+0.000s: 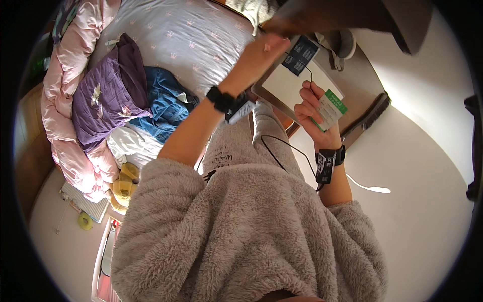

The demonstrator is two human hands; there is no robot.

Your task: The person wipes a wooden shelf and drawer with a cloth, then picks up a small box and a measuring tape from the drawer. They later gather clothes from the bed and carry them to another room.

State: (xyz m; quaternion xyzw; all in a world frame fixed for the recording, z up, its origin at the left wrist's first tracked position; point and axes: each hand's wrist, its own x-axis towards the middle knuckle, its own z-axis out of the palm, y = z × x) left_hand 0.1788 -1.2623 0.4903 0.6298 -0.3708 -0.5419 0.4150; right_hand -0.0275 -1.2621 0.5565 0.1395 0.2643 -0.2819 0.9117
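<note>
My right hand holds a small green-and-white packet that bears printing, its fingers curled behind the near edge. My left hand is blurred at the lower edge of a dark brown object; whether it grips that object is unclear. Between and beyond my hands is a pale-topped stand or tray with a grey rim. On it lies a dark blue packet with light printing. A thin black cable runs from there towards my right fingers.
To the left is a bed with a crown-print sheet, a pink quilt, a purple pillowcase-like cloth and blue denim. A slipper and a dark brush are at right. Another black cable crosses my lap.
</note>
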